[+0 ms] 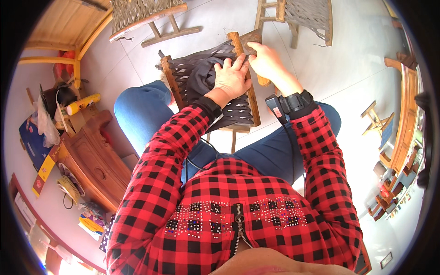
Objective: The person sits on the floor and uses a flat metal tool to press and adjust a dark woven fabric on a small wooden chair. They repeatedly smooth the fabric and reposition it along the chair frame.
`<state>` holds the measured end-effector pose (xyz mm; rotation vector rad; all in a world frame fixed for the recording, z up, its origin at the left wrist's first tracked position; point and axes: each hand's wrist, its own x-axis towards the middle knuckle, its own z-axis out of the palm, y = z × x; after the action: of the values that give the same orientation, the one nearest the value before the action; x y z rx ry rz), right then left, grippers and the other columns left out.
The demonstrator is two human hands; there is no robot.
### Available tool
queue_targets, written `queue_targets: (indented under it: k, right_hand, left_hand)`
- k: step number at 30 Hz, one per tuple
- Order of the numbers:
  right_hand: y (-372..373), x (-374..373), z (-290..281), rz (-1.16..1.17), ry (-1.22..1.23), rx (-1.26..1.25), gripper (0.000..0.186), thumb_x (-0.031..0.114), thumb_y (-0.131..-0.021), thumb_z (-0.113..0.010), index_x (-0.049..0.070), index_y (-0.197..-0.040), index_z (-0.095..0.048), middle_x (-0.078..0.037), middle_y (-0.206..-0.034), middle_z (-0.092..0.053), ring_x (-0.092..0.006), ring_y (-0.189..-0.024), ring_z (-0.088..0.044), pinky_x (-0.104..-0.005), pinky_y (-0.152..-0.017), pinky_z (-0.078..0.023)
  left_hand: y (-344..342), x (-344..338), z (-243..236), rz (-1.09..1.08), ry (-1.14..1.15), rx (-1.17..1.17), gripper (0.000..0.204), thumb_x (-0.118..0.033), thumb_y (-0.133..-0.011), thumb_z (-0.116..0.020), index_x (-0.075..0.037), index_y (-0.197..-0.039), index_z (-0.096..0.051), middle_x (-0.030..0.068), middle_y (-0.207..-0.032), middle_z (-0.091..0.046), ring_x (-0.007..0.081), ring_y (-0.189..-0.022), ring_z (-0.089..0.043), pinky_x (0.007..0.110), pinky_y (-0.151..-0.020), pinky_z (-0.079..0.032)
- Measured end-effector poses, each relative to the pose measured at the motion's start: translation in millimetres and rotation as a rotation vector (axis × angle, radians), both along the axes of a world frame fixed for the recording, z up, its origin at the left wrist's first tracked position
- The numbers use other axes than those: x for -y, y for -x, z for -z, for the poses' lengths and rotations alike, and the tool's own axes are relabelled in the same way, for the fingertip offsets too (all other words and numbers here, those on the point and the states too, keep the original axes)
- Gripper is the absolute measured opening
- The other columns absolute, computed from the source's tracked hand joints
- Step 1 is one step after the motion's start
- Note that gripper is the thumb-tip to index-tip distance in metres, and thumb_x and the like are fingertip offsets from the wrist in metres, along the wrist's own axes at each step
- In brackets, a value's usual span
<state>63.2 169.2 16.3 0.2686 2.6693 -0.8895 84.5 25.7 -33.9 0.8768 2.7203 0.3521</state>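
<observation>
Between my knees stands a small wooden-framed stool with a seat woven of dark straps. A bundle of dark cloth lies on the seat. My left hand rests on the seat with its fingers spread, their tips at the right wooden rail; whether they press on a strap there is hidden. My right hand is closed round a cleaver-like tool with a broad, dark blade and a pale wooden handle. Its index finger stretches toward the blade, which lies by the rail's far end.
Two more strap-seated stools, one on the left and one on the right, stand beyond on the tiled floor. A wooden cabinet is at my left. Far right are a small folding stool and long wooden furniture.
</observation>
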Motion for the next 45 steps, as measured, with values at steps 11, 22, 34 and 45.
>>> queue_targets:
  k: [11, 22, 34, 45]
  right_hand:
    - [22.0, 18.9, -6.4, -0.118, -0.153, 0.03, 0.028, 0.014, -0.076, -0.059, -0.005, -0.095, -0.066, -0.029, -0.091, -0.064, -0.042, -0.09, -0.063, -0.0448, -0.078, -0.051]
    - [18.7, 25.4, -6.4, -0.095, -0.283, 0.026, 0.023, 0.016, -0.076, -0.061, -0.004, -0.083, -0.067, -0.028, -0.088, -0.064, -0.042, -0.09, -0.064, -0.0442, -0.078, -0.052]
    - [18.3, 27.7, -11.0, -0.114, -0.249, -0.024, 0.023, 0.015, -0.076, -0.058, -0.005, -0.084, -0.065, -0.028, -0.085, -0.064, -0.0421, -0.085, -0.064, -0.0457, -0.074, -0.053]
    - [26.3, 16.5, -10.1, 0.008, -0.277, -0.133, 0.036, 0.014, -0.082, -0.055, 0.004, -0.117, -0.06, -0.025, -0.096, -0.065, -0.0417, -0.093, -0.062, -0.0445, -0.083, -0.05]
  left_hand:
    - [0.9, -17.4, 1.1, 0.092, -0.001, 0.13, 0.039, -0.039, -0.077, -0.061, -0.016, -0.106, -0.069, 0.0009, -0.115, -0.056, 0.0263, -0.11, -0.042, 0.048, -0.085, -0.032]
    - [2.0, -20.7, 4.7, 0.061, -0.023, 0.13, 0.039, -0.042, -0.075, -0.063, -0.018, -0.104, -0.07, -0.0001, -0.11, -0.061, 0.024, -0.109, -0.042, 0.045, -0.085, -0.032]
    - [2.4, -16.7, 5.8, 0.057, -0.081, 0.069, 0.036, -0.043, -0.076, -0.063, -0.016, -0.099, -0.071, 0.0001, -0.108, -0.061, 0.0243, -0.109, -0.042, 0.045, -0.083, -0.032]
    - [6.0, -15.5, -10.3, 0.137, 0.049, 0.17, 0.047, -0.038, -0.078, -0.062, -0.014, -0.117, -0.062, 0.0007, -0.125, -0.05, 0.0257, -0.109, -0.044, 0.049, -0.084, -0.036]
